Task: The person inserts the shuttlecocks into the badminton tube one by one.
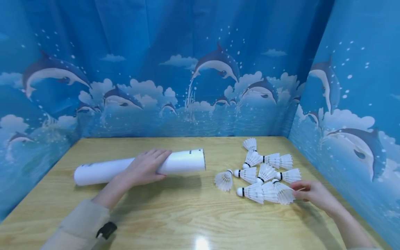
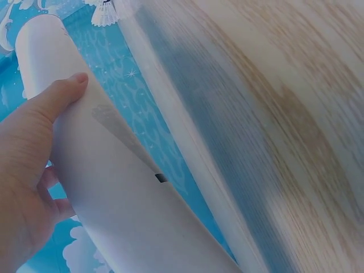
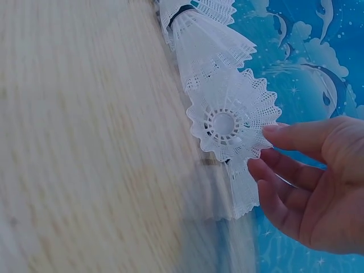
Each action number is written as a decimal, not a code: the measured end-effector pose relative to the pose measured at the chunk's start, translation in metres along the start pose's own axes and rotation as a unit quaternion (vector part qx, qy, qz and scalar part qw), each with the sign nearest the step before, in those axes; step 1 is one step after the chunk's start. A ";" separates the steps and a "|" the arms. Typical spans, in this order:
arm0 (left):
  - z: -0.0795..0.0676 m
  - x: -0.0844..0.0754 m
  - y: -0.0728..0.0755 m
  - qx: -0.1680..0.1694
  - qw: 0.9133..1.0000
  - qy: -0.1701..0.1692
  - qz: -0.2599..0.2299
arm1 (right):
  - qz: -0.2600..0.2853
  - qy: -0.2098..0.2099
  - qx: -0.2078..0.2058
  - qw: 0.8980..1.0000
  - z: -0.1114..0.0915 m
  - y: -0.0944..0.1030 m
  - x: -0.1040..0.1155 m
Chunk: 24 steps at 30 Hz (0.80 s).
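My left hand (image 1: 145, 168) grips a long white cylindrical tube (image 1: 184, 162) from above, with the thumb and fingers wrapped round its sides. The tube's right end is raised off the table, and a shadow lies beneath it. In the left wrist view the thumb presses along the white tube (image 2: 114, 153). My right hand (image 1: 315, 195) is at the right side of a pile of white shuttlecocks (image 1: 265, 172). Its thumb and forefinger pinch the skirt rim of the nearest shuttlecock (image 3: 224, 122), whose open skirt faces the right wrist camera.
A single shuttlecock (image 1: 224, 180) lies at the pile's left edge, between it and the tube. Another shuttlecock (image 1: 250, 144) is at the back of the pile. The wooden table (image 1: 187, 215) ends against blue dolphin-print curtains (image 1: 156, 69) at the back and sides.
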<state>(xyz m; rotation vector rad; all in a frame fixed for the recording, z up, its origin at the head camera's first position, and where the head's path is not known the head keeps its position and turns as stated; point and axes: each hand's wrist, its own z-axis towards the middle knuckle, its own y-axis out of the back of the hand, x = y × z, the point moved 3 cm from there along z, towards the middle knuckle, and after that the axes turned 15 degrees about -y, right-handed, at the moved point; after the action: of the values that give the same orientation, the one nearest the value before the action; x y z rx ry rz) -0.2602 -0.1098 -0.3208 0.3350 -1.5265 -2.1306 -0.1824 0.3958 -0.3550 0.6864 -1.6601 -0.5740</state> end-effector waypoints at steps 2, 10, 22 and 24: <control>0.000 0.000 -0.001 0.000 1.000 -0.001 0.000 | 0.000 -0.020 -0.008 1.000 0.000 0.000 0.001; 0.000 0.000 -0.002 0.002 1.000 0.000 0.001 | -0.003 -0.059 -0.073 0.996 0.002 0.001 0.000; 0.000 0.001 -0.002 0.005 1.000 0.002 0.004 | 0.012 -0.061 -0.136 0.989 0.000 0.010 0.004; 0.000 0.001 -0.001 0.005 1.000 0.002 0.006 | 0.032 -0.059 -0.133 0.989 0.000 0.012 0.009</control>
<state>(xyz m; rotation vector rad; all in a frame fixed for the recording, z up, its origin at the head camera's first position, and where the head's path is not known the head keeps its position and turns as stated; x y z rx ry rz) -0.2610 -0.1100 -0.3220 0.3335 -1.5349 -2.1126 -0.1854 0.3983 -0.3404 0.4104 -1.6691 -0.7856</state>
